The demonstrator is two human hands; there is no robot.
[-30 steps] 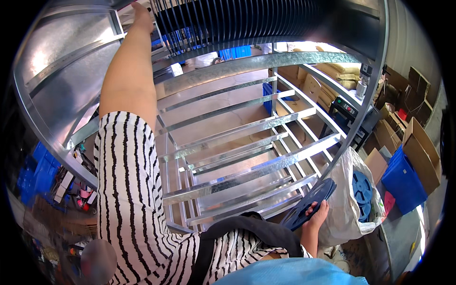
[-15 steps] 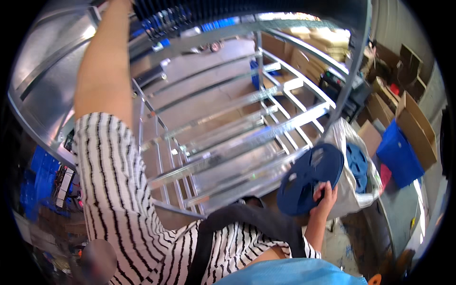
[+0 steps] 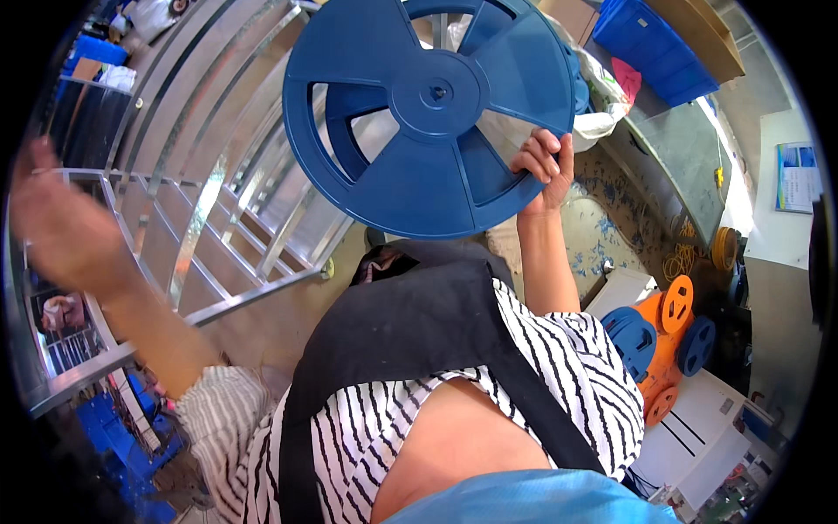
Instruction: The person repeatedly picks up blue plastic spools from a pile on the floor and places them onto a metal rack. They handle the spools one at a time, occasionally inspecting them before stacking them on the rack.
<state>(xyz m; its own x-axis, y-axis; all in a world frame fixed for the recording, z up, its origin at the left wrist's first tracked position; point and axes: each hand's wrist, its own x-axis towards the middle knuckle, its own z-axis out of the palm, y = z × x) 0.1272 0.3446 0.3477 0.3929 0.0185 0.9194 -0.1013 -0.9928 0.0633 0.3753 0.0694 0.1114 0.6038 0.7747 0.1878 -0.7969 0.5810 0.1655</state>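
My right hand [image 3: 543,170] grips the lower right rim of a large blue plastic reel [image 3: 436,92], with its fingers curled over the edge. Facing up at me, the reel has a round hub and wedge-shaped openings; a second blue disc shows through them. Its top is cut off by the picture's edge. My left hand [image 3: 65,227] is raised at the far left, well apart from the reel, above the metal frame. Motion smears its fingers, and nothing can be made out in it.
A metal rack [image 3: 209,188] of parallel bars stands on the left. Behind the reel, a white bag [image 3: 602,105] holds blue parts beside a blue bin [image 3: 655,48]. Lower right, an orange stand [image 3: 661,336] carries several small reels. Yellow cable [image 3: 679,262] lies on the floor.
The reel in my right hand has come up close and now faces me. My left arm has swung down from the upper rack to the far left. My view has turned.
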